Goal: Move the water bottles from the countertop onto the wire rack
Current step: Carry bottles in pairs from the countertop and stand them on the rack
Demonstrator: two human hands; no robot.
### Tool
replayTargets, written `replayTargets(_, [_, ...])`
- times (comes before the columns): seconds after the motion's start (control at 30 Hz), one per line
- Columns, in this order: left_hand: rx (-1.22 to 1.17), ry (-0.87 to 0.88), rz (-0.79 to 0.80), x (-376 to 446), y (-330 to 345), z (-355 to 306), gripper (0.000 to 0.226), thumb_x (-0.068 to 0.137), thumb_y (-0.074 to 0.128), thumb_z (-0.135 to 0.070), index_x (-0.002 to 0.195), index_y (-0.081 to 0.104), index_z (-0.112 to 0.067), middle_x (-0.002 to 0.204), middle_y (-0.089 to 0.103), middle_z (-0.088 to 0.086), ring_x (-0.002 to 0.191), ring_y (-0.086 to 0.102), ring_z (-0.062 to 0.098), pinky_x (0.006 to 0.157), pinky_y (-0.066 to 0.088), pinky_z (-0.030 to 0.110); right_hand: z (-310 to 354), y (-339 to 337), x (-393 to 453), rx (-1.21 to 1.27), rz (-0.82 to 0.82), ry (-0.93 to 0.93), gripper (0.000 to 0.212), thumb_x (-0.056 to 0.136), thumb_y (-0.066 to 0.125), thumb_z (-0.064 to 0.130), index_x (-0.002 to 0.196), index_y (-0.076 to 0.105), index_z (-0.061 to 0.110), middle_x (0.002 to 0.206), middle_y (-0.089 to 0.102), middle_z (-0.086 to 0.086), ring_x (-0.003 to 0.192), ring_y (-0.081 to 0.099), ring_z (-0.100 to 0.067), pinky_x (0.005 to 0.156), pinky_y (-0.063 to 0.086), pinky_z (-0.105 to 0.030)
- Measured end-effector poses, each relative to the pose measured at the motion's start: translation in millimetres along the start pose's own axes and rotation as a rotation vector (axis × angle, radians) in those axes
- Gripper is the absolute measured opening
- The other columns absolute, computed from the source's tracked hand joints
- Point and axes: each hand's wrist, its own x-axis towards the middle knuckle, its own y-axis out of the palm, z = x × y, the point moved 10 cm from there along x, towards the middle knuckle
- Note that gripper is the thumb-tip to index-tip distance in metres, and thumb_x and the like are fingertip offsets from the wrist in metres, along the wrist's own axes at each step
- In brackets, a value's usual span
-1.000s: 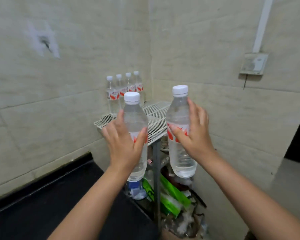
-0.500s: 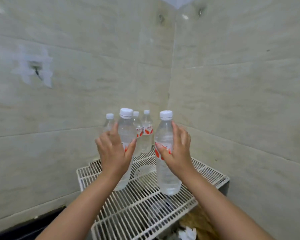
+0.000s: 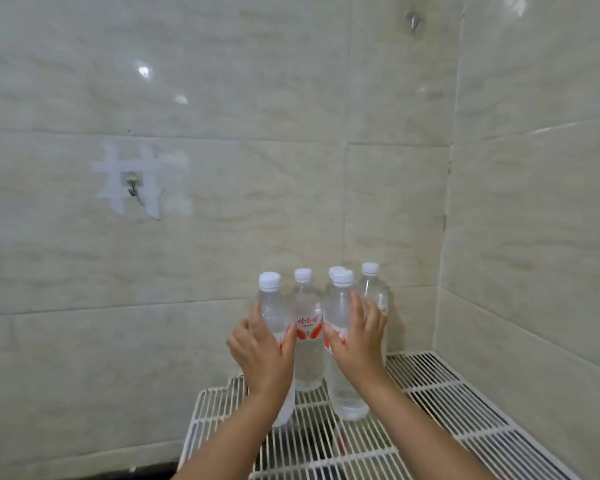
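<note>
My left hand (image 3: 262, 355) grips a clear water bottle (image 3: 270, 306) with a white cap and red label; its base rests on or just above the white wire rack (image 3: 440, 403). In my right hand (image 3: 359, 337) is a second bottle (image 3: 342, 306), whose base stands on the rack wires. Behind them, against the tiled back wall, stand more bottles: one between my hands (image 3: 307, 341), one at the right (image 3: 373, 292), and a cap of another hidden behind the right-hand bottle.
Tiled walls meet in a corner (image 3: 445, 237) just right of the bottles. A hook on white tape strips (image 3: 132, 187) is fixed on the left wall. The rack's front and right part carries nothing. A dark countertop edge (image 3: 146, 474) shows at the bottom left.
Both hands moved forward and down with their bottles, bringing them close to the row at the back of the rack. The view tilted up toward the wall.
</note>
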Motion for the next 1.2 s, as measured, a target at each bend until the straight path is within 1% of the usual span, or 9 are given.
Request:
replayTargets(0.17, [0.026,-0.096,0.086,-9,21,16,0.071,0.086,0.016,-0.067,0.117,0.038,-0.007,0.084,0.060,0.029,0.071,0.059,0.039,0.068,0.050,0.046,-10,25,-1,-0.066,0.031,-0.025,0.066,0.076,0.035,0.056,0.129,0.024,0.018,0.127,0.040,-0.025,0.117,0.034,-0.031,0.089,0.046,-0.054])
replayTargets(0.23, [0.073,-0.088,0.066,-10,21,17,0.056,0.086,0.044,-0.056,0.117,0.037,-0.010,0.085,0.059,0.032,0.072,0.059,0.042,0.068,0.050,0.047,-7,24,0,-0.107,0.010,-0.061,0.064,0.082,0.034,0.057,0.127,0.032,0.011,0.121,0.034,-0.016,0.109,0.033,-0.028,0.080,0.051,-0.053])
replayTargets(0.3, [0.071,-0.086,0.048,-11,16,16,0.069,0.070,0.074,-0.041,0.120,0.032,-0.018,0.092,0.057,0.034,0.078,0.057,0.045,0.071,0.048,0.048,-5,22,-4,-0.128,0.042,-0.082,0.067,0.078,0.035,0.057,0.129,0.028,0.015,0.126,0.035,-0.020,0.115,0.037,-0.033,0.085,0.049,-0.054])
replayTargets(0.43, [0.062,-0.158,0.190,-8,2,18,0.087,0.070,0.030,-0.068,0.139,0.028,-0.014,0.120,0.045,0.024,0.111,0.040,0.034,0.094,0.034,0.042,-8,9,-5,-0.078,0.210,0.009,0.087,0.068,0.018,0.064,0.139,0.028,0.015,0.136,0.039,-0.016,0.126,0.036,-0.030,0.104,0.030,-0.040])
replayTargets(0.57, [0.103,-0.106,0.209,27,-20,1,0.061,0.089,0.050,-0.040,0.137,0.033,-0.007,0.133,0.043,0.018,0.124,0.037,0.032,0.101,0.034,0.041,1,-26,26,-0.108,0.114,0.107,0.057,0.086,0.050,0.047,0.120,0.047,0.002,0.122,0.053,-0.016,0.117,0.046,-0.031,0.095,0.036,-0.038])
replayTargets(0.77, [0.197,-0.044,0.443,57,-4,-21,0.056,0.084,0.059,-0.040,0.126,0.045,-0.005,0.122,0.058,0.015,0.113,0.052,0.032,0.086,0.047,0.039,21,-22,46,-0.301,0.263,0.135,0.051,0.082,0.061,0.045,0.112,0.052,0.005,0.112,0.062,-0.014,0.102,0.058,-0.030,0.066,0.033,-0.027])
replayTargets(0.87, [0.217,-0.049,0.485,57,2,-22,0.053,0.085,0.060,-0.037,0.127,0.043,-0.008,0.121,0.060,0.013,0.110,0.055,0.031,0.081,0.047,0.036,20,-21,47,-0.292,0.288,0.152,0.048,0.084,0.060,0.038,0.118,0.050,0.006,0.119,0.059,-0.014,0.106,0.057,-0.030,0.069,0.037,-0.028])
replayTargets(1.0, [0.147,-0.047,0.523,55,3,-23,0.054,0.088,0.057,-0.031,0.134,0.039,-0.010,0.129,0.056,0.013,0.116,0.053,0.029,0.086,0.046,0.034,27,-5,42,-0.140,0.530,0.093,0.056,0.087,0.052,0.013,0.139,0.033,0.012,0.146,0.038,-0.011,0.131,0.040,-0.026,0.102,0.036,-0.032])
replayTargets(1.2, [0.067,-0.033,0.652,55,8,-30,0.051,0.092,0.051,-0.016,0.139,0.035,-0.009,0.143,0.044,0.013,0.130,0.042,0.027,0.101,0.038,0.030,33,-10,41,-0.246,0.683,0.049,0.044,0.092,0.045,0.012,0.135,0.038,0.012,0.140,0.046,-0.011,0.124,0.046,-0.027,0.093,0.038,-0.028])
